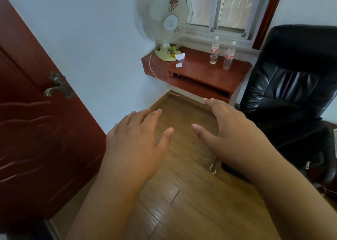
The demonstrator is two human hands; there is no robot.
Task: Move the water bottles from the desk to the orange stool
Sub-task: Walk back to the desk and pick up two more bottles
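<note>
We see both bottles [214,50] [229,56] upright on the tabletop [197,65], ahead and right — right hand [226,123] probably nearer; left hand [136,132] too, fingers spread, empty.

Two clear plastic water bottles with red-and-white labels, one at left [214,50] and one at right [229,56]. One pale green table fan [168,30]. Two white paper scraps [179,56] [179,65]. One black leather office chair [291,86]. One reddish-brown wooden worktop [197,65].

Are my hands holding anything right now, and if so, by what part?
Nothing is held. The left hand and right hand hover open over the floor, and both water bottles stand untouched on the desk.
</note>
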